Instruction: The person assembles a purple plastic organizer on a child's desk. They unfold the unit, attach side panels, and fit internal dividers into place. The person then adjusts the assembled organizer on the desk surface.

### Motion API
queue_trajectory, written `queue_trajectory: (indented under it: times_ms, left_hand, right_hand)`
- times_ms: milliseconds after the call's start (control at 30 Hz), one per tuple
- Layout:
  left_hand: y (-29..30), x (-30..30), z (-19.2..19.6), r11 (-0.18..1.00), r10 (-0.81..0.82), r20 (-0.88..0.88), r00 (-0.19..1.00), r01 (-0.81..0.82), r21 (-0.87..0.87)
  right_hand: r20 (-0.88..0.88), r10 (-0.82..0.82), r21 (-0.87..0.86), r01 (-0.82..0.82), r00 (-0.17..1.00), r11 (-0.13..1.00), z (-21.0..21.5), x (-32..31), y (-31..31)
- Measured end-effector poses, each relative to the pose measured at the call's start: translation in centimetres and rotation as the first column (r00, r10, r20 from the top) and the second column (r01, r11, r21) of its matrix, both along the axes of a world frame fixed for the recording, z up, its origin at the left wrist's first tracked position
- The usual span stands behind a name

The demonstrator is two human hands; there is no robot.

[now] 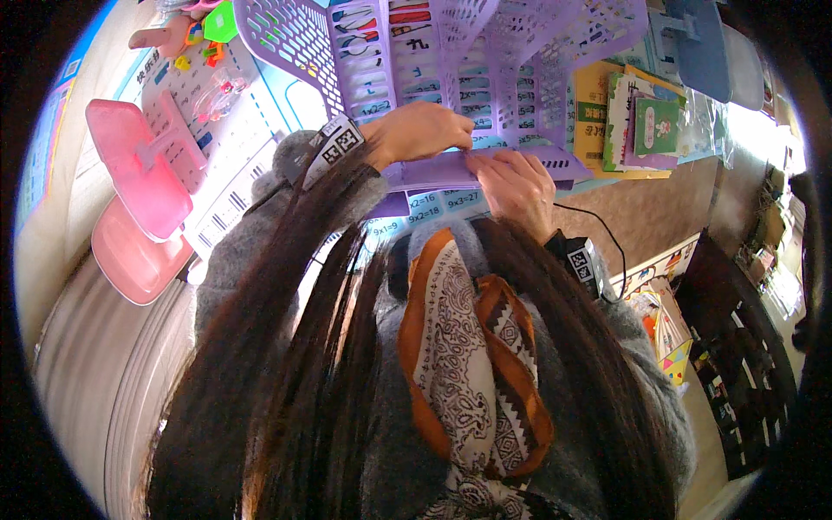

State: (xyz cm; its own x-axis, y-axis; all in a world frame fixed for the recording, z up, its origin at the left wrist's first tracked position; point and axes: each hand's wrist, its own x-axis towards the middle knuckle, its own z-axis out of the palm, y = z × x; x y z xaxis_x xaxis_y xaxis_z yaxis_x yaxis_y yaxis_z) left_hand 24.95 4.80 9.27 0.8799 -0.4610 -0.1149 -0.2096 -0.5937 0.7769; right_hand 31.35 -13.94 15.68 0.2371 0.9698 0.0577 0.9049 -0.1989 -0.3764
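Hair and scarf [472, 347] block the low view; purple lattice basket [451, 61] at 12 o'clock over the desk [659, 208], left hand [425, 134] and right hand [516, 186] both pinching its near rim — I'd keep grips level, thumbs on top.

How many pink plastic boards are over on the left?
2: one pink board tilted on the printed mat, another lower, partly under it. More may be hidden.
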Motion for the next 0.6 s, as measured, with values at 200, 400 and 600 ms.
queue_trajectory:
  times_ms: [200, 400, 600]
  left_hand:
    - [-0.3, -0.5, -0.7, 0.999, 0.04, 0.047, 0.998, -0.04, 0.009]
    - [-0.4, -0.9, -1.2, 0.998, 0.048, 0.083, 0.995, -0.051, 0.035]
    - [-1.2, -0.5, -1.5, 0.995, 0.036, 0.106, 0.994, -0.046, 0.089]
  right_hand:
    - [-0.03, -0.006, 0.014, 0.007, 1.0, 1.0, -0.2, 0.1, -1.4]
    - [-0.035, -0.014, 0.027, 0.015, 0.999, 1.0, -0.5, 0.0, -1.4]
    - [-0.024, -0.009, 0.046, 0.01, 1.0, 0.999, -0.6, 0.0, -1.6]
